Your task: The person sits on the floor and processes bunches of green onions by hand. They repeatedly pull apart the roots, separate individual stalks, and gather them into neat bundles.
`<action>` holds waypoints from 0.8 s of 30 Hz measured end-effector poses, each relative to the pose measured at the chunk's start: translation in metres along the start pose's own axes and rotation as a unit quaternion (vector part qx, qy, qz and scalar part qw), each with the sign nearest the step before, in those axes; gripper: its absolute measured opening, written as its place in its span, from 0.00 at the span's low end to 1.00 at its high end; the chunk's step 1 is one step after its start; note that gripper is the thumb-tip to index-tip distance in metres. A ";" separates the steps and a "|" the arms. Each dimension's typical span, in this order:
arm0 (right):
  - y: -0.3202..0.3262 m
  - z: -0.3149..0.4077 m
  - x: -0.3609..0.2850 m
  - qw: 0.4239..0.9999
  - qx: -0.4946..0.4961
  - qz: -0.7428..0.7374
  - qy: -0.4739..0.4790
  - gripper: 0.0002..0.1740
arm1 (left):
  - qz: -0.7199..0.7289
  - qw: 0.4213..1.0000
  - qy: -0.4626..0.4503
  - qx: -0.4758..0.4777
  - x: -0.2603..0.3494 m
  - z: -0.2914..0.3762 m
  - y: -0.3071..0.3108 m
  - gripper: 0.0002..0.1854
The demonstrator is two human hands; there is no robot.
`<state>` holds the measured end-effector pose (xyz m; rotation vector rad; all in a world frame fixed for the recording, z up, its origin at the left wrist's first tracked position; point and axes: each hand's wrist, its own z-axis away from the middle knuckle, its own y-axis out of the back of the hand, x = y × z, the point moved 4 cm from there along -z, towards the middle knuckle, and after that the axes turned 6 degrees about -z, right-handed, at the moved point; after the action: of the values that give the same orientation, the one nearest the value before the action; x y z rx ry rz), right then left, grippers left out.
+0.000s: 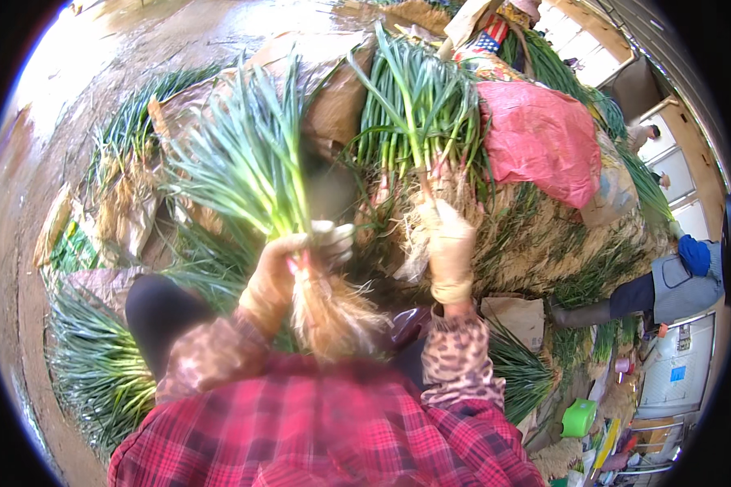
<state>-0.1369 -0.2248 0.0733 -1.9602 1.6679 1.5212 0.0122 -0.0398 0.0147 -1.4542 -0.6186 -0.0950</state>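
My left hand, in a pale work glove, is closed around a bunch of green onions. Their leaves fan up and left, and the stringy roots hang below the fist. To the right, my right hand, gloved too, grips the root end of a single green onion whose leaves point up. It is held in front of a pile of green onions with reddish stem bases and dry roots. Some blur lies over both hands.
A red plastic sheet covers part of the heap at the right. More onions lie at the lower left and others at the lower right. A person is at the far right, near a green stool. Other people are farther back.
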 end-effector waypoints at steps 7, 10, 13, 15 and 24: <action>-0.068 0.042 -0.077 0.977 -0.140 0.009 0.157 0.12 | 0.004 0.999 0.021 -0.044 -0.004 -0.016 0.002 0.22; -0.060 0.036 -0.035 0.942 -0.130 -0.113 -0.287 0.20 | 0.033 0.999 -0.001 -0.033 -0.010 -0.020 0.012 0.21; -0.055 0.016 0.006 0.937 -0.079 -0.149 -0.307 0.30 | 0.070 0.996 0.015 -0.057 -0.014 -0.020 0.016 0.18; -0.081 0.002 0.027 0.897 -0.143 -0.278 -0.313 0.29 | 0.142 0.983 0.046 -0.109 -0.014 -0.015 0.011 0.16; 0.031 -0.144 -0.021 0.948 -0.003 0.304 -0.097 0.17 | 0.058 0.997 0.020 -0.036 0.003 0.014 0.002 0.08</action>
<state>-0.0757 -0.3180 0.1714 -1.2871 2.2966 1.8226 0.0108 -0.0257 0.0140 -1.5513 -0.5008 -0.0550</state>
